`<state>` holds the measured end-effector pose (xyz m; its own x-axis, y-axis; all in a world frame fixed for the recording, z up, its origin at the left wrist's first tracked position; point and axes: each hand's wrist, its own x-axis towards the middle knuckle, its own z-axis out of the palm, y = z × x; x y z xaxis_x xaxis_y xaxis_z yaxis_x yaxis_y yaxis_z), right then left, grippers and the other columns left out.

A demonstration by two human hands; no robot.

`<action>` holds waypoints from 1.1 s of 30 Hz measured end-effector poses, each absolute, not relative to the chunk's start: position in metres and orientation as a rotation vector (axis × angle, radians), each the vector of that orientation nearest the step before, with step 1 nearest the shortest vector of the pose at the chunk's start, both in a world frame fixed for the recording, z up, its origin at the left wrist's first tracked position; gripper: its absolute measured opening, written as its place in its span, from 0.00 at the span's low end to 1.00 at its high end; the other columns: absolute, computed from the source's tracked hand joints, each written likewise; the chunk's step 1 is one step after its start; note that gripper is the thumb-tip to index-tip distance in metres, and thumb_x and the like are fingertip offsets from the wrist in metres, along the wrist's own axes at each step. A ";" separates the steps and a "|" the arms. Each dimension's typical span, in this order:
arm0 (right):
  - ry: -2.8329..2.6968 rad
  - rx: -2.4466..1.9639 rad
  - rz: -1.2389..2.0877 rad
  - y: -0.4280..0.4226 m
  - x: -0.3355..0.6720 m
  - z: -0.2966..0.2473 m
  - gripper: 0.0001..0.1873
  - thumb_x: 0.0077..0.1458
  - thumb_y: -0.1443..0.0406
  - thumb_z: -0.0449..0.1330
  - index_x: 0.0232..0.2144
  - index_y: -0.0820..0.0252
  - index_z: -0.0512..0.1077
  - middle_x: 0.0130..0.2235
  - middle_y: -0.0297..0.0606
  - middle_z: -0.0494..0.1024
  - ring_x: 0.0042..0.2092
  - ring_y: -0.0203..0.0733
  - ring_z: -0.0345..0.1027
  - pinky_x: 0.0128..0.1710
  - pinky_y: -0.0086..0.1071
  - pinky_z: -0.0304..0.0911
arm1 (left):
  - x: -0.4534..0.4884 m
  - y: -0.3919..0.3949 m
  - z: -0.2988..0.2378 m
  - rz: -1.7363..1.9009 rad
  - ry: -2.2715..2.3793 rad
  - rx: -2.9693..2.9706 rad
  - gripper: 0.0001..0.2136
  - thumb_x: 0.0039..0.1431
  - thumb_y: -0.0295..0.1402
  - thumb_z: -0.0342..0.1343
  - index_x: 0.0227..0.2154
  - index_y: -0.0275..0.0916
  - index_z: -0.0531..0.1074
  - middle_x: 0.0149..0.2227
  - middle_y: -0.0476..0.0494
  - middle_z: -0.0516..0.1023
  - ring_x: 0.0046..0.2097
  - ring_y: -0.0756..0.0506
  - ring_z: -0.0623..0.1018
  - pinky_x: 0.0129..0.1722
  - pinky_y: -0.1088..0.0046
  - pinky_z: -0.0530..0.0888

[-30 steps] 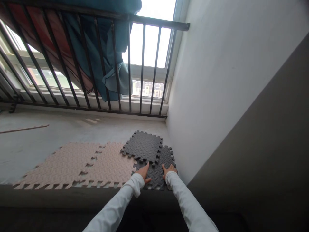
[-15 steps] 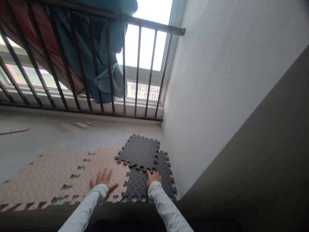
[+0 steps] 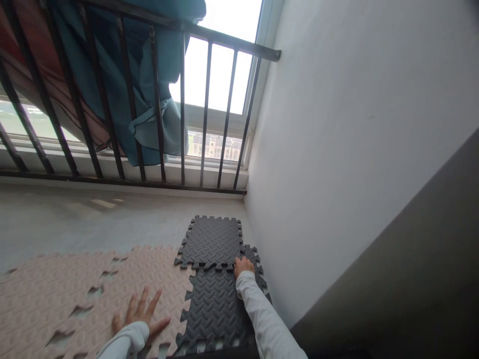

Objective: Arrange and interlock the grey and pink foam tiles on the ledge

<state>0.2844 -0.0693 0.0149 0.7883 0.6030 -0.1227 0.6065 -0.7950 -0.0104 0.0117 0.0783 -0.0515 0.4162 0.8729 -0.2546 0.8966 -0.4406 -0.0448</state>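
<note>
Two dark grey foam puzzle mats lie on the concrete floor by the white wall: a far mat (image 3: 211,241) and a near mat (image 3: 217,304). My right hand (image 3: 244,266) rests, fingers curled, at the far mat's right near corner where the two meet. Whether it grips the edge I cannot make out. Beige foam mats (image 3: 75,294) spread out to the left, loosely interlocked with gaps. My left hand (image 3: 140,316) lies flat on the beige mat with fingers spread, close to the near grey mat's toothed edge. Both arms wear white sleeves.
A black metal railing (image 3: 179,104) runs along the window at the back, with teal cloth (image 3: 149,89) and a reddish cloth hung over it. The white wall (image 3: 337,149) closes the right side. Bare concrete floor (image 3: 93,219) lies between railing and mats.
My left hand went from the grey mats onto the beige mat and now lies flat there. My right hand moved up to the far grey mat's corner. The view has shifted forward.
</note>
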 end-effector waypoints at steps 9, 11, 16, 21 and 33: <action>0.778 3.022 -0.249 -0.054 0.341 0.016 0.14 0.55 0.65 0.48 0.42 0.54 0.69 0.45 0.46 0.70 0.44 0.43 0.67 0.40 0.34 0.60 | 0.007 0.072 -0.044 -0.217 1.547 2.566 0.34 0.42 0.54 0.44 0.56 0.54 0.52 0.63 0.47 0.44 0.62 0.35 0.42 0.53 0.42 0.43; 0.738 3.034 -0.276 -0.050 0.350 0.018 0.15 0.56 0.66 0.47 0.43 0.55 0.69 0.45 0.47 0.69 0.44 0.43 0.68 0.39 0.33 0.61 | 0.007 0.071 -0.045 -0.205 1.543 2.557 0.34 0.42 0.54 0.45 0.56 0.53 0.53 0.63 0.47 0.44 0.62 0.34 0.42 0.53 0.41 0.43; 0.662 3.053 -0.299 -0.044 0.366 0.022 0.17 0.56 0.69 0.44 0.44 0.58 0.68 0.47 0.48 0.68 0.43 0.43 0.68 0.37 0.31 0.62 | 0.008 0.069 -0.045 -0.208 1.591 2.580 0.33 0.42 0.53 0.45 0.55 0.54 0.53 0.63 0.49 0.45 0.62 0.36 0.43 0.53 0.43 0.44; 0.613 3.077 -0.310 -0.041 0.375 0.022 0.18 0.56 0.70 0.43 0.45 0.61 0.67 0.47 0.51 0.67 0.43 0.42 0.68 0.37 0.31 0.62 | 0.007 0.072 -0.049 -0.272 1.584 2.591 0.33 0.42 0.54 0.45 0.55 0.55 0.52 0.63 0.50 0.44 0.62 0.36 0.43 0.54 0.43 0.43; 0.628 3.088 -0.310 -0.039 0.375 0.019 0.20 0.56 0.73 0.40 0.45 0.59 0.66 0.47 0.48 0.67 0.43 0.41 0.68 0.37 0.31 0.62 | 0.007 0.074 -0.058 -0.204 1.598 2.560 0.34 0.41 0.55 0.46 0.55 0.56 0.53 0.63 0.50 0.44 0.63 0.37 0.42 0.54 0.43 0.44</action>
<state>0.3748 -0.0394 0.0191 0.9021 0.3894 -0.1859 0.3846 -0.9210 -0.0629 0.0067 0.0735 -0.0578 0.4349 0.8832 -0.1753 0.8989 -0.4372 0.0276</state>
